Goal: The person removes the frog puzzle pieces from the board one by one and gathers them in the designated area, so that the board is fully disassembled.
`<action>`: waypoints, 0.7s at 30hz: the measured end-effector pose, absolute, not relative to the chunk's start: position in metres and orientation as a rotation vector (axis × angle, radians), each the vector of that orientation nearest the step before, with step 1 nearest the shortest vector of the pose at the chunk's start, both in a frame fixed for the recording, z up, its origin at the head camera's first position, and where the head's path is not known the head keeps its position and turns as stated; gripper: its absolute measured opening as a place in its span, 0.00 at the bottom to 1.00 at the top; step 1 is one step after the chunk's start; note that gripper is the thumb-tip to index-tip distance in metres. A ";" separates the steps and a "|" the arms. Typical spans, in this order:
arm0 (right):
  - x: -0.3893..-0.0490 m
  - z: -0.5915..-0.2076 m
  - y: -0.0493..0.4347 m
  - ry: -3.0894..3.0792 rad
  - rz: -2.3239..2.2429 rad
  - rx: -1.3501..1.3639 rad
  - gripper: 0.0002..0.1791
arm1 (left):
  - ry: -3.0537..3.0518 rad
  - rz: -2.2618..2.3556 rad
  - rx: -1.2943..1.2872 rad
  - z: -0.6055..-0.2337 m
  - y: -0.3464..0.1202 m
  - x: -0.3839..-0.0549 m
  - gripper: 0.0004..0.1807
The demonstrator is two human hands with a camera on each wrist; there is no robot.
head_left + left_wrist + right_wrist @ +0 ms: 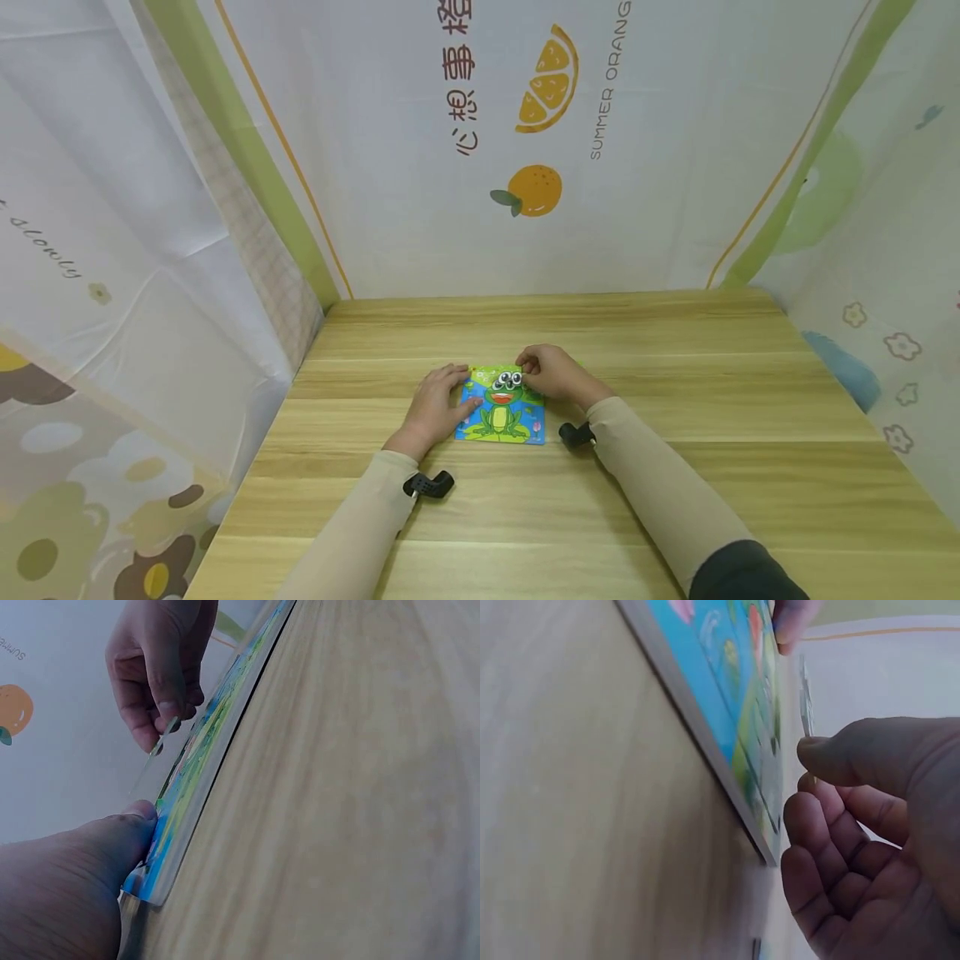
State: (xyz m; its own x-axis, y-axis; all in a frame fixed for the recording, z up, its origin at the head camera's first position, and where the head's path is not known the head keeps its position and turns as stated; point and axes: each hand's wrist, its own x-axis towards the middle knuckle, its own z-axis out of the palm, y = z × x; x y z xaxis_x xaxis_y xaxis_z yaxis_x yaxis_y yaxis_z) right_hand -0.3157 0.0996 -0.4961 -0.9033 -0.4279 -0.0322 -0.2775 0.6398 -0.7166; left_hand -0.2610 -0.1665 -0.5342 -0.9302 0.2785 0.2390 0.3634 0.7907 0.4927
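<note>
A square frog jigsaw puzzle (499, 422) in blue and green lies flat on the wooden table. My left hand (435, 407) rests at its left side, fingers stretched toward the upper left corner and thumb on the picture. With thumb and fingertips, my right hand (558, 375) pinches a thin puzzle piece (806, 697) over the puzzle's upper right. Both wrist views show this piece nearly edge-on and tilted, raised above the board. The frog's eyes (509, 380) show right beside the right fingertips in the head view.
A green sliver (580, 363) shows on the table behind the right hand. The wooden table (480, 517) ends at a white curtain (420, 242) printed with oranges. More patterned cloth (112, 275) hangs at the left and right sides.
</note>
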 end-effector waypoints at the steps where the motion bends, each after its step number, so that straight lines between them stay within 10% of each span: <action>1: -0.315 -0.496 0.102 2.660 -1.119 -0.576 0.11 | -2.826 -0.823 -0.511 -0.535 -0.167 -0.261 0.33; 21: -0.310 -0.493 0.151 2.770 -1.197 -0.536 0.14 | -2.823 -0.824 -0.506 -0.536 -0.166 -0.261 0.33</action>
